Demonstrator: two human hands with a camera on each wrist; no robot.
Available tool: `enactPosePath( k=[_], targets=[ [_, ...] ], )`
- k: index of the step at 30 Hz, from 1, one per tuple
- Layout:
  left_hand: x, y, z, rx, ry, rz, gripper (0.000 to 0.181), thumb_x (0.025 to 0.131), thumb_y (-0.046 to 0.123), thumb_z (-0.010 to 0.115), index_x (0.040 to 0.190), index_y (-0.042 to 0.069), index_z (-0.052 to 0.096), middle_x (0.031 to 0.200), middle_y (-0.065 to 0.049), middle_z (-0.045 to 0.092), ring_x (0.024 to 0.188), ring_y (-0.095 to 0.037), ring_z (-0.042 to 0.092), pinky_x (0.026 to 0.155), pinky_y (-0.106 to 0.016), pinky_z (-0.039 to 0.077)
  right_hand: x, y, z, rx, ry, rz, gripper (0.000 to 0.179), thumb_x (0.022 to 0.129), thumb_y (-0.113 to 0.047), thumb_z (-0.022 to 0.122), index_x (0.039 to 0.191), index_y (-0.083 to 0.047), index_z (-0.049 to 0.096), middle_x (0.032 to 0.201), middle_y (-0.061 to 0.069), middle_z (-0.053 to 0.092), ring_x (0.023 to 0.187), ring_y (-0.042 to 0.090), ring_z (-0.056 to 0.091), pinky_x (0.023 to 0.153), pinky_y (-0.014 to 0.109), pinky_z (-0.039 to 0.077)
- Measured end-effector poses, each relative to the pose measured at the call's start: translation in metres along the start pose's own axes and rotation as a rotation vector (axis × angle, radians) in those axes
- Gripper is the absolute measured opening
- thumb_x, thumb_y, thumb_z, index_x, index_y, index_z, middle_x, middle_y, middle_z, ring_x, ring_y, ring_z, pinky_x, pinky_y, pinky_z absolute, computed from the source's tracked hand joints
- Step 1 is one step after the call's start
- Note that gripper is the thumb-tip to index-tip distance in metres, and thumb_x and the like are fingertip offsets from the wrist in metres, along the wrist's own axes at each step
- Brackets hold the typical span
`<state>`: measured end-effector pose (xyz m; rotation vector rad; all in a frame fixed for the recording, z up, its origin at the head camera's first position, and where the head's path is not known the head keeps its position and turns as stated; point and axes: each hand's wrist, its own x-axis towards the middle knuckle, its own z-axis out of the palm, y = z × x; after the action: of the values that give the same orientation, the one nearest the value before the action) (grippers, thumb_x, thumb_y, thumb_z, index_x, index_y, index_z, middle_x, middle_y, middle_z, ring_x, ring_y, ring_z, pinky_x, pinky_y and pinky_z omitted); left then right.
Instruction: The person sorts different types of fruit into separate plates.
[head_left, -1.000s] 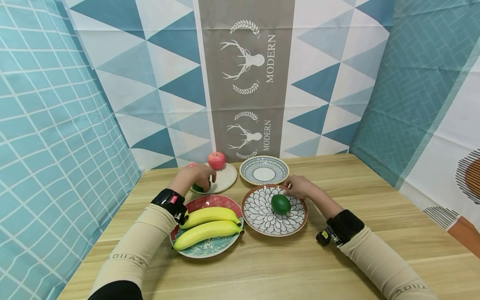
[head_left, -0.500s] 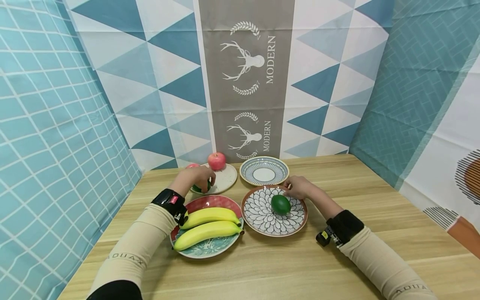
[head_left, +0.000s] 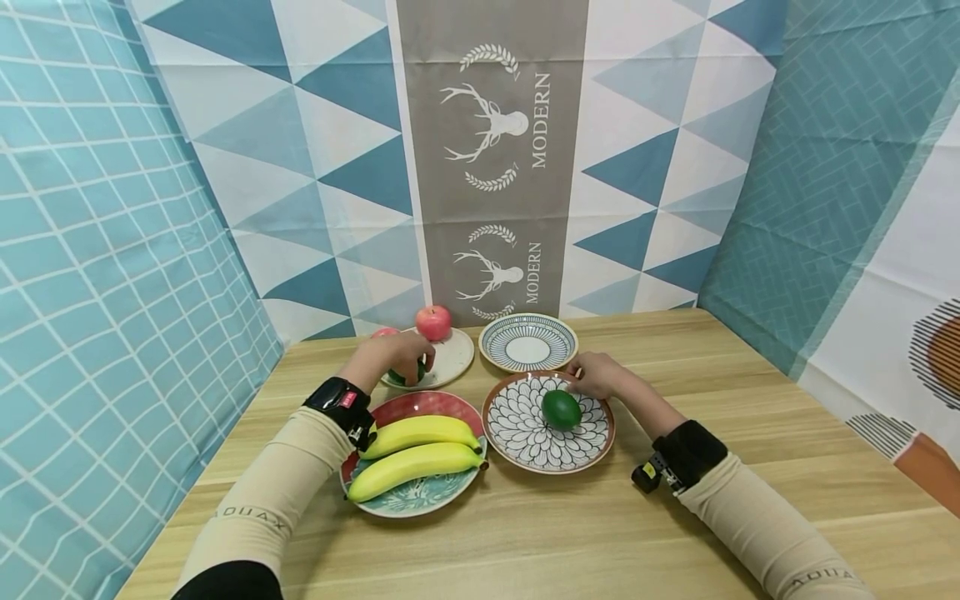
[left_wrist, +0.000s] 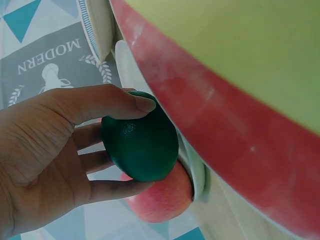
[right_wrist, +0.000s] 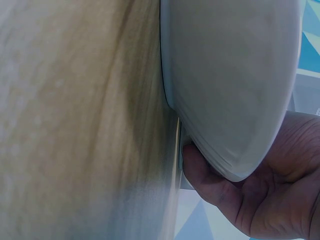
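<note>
In the left wrist view my left hand point(left_wrist: 65, 145) holds a dark green oval fruit point(left_wrist: 140, 140) between thumb and curled fingers. The head view has this hand point(head_left: 403, 352) over the off-white plate point(head_left: 453, 358) at the back left. A pink-red apple point(head_left: 433, 322) sits on that plate, and a second apple point(head_left: 385, 332) is mostly hidden behind the hand. My right hand point(head_left: 596, 375) grips the far right rim of the petal-patterned plate point(head_left: 517, 425), thumb below the edge point(right_wrist: 200, 170). Another green oval fruit point(head_left: 561, 410) lies on this plate.
Two yellow bananas point(head_left: 416, 468) lie on a red and teal plate point(head_left: 427, 404) at front left, under my left wrist. A blue-lined plate point(head_left: 527, 349) stands behind the petal-patterned one. Patterned cloth walls point(head_left: 495, 167) border the wooden table point(head_left: 600, 533) at back and sides.
My left hand and the green fruit in it have shifted slightly to the right over the off-white plate. The right hand and the petal-patterned plate have stayed in place.
</note>
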<state>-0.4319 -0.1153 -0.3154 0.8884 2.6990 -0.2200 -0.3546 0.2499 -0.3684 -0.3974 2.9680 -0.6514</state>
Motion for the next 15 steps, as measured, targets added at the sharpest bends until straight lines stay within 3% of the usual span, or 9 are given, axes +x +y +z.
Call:
enactPosePath(
  k=[4, 15],
  targets=[
    [-0.002, 0.005, -0.004, -0.015, 0.024, 0.017, 0.034, 0.076, 0.002, 0.076, 0.108, 0.01, 0.068, 0.101, -0.006, 0.055, 0.089, -0.022, 0.049, 0.07, -0.03, 0.046, -0.001, 0.0, 0.0, 0.002, -0.001, 0.012, 0.012, 0.088, -0.017, 0.073, 0.095, -0.008, 0.068, 0.087, 0.007, 0.064, 0.078, 0.021, 0.058, 0.061, 0.029, 0.049],
    [-0.006, 0.032, -0.026, 0.056, 0.092, 0.116, 0.037, 0.07, 0.002, 0.075, 0.106, 0.011, 0.068, 0.098, -0.006, 0.06, 0.085, -0.018, 0.05, 0.069, -0.029, 0.044, -0.001, 0.0, 0.001, 0.006, 0.004, -0.003, 0.011, 0.088, -0.017, 0.073, 0.093, -0.009, 0.068, 0.088, 0.007, 0.064, 0.078, 0.021, 0.058, 0.06, 0.029, 0.049]
  ],
)
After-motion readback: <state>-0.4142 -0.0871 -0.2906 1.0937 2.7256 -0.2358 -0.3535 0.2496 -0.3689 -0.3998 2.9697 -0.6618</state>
